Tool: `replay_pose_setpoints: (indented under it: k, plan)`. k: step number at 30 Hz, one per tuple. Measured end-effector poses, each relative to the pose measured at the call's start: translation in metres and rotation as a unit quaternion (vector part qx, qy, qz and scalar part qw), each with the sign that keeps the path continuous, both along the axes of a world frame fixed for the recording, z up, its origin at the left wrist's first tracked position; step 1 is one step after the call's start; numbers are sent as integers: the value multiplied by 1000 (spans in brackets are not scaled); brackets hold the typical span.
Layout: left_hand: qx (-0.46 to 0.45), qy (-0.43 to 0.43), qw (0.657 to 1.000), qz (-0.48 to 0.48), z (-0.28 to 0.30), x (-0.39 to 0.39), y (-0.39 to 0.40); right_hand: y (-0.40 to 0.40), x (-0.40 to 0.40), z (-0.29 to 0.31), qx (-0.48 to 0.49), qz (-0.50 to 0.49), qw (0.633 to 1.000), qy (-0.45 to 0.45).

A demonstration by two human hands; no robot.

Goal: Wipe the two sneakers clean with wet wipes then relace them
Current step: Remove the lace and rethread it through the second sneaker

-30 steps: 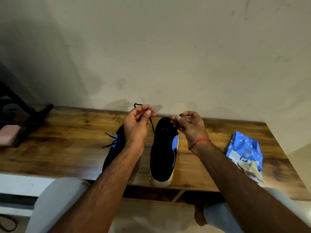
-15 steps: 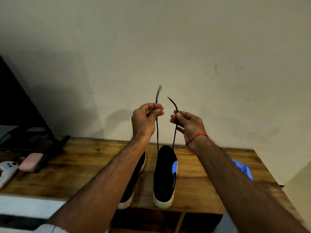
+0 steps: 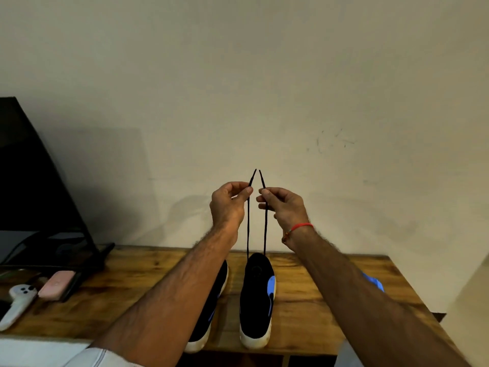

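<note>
Both hands are raised above the surface, each grip pinched on one end of the black lace — left hand on the left strand, right hand on the right. Both strands drop taut to the right sneaker directly below; the left sneaker lies just beside it, under the left forearm.

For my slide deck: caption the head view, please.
Left hand and right hand pinch black lace ends above the right black sneaker on a wooden table.
</note>
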State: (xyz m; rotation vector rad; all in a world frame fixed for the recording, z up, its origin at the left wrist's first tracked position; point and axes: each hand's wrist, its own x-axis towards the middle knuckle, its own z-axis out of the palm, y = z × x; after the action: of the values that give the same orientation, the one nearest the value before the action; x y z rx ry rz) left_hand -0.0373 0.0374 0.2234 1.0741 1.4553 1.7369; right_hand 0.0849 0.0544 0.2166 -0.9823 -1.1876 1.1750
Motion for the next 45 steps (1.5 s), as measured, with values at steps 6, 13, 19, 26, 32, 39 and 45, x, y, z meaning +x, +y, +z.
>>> replay_pose_setpoints:
  k: [6, 13, 19, 26, 32, 39, 45]
  plan:
    - [-12, -27, 1000, -3, 2, 4, -2, 2, 0, 7, 5, 4, 1000, 9]
    - [-7, 15, 1000, -2, -3, 0, -1, 13, 4, 3, 26, -30, 996, -74]
    - [-29, 150, 988, 19, -45, -15, -4, 26, 18, -31, 42, -31, 972, -229]
    - [-126, 281, 951, -22, -129, -33, -7, 33, 26, -101, 22, 80, 900, -427]
    - [-246, 359, 893, -116, -197, -45, 7, 54, 33, -155, -9, 157, 836, -526]
    - [-192, 299, 923, -151, -207, -41, 39, 75, 36, -198, -82, 114, 955, -260]
    - [-313, -58, 948, -8, -221, -18, 34, 61, 46, -207, -146, 87, 854, -492]
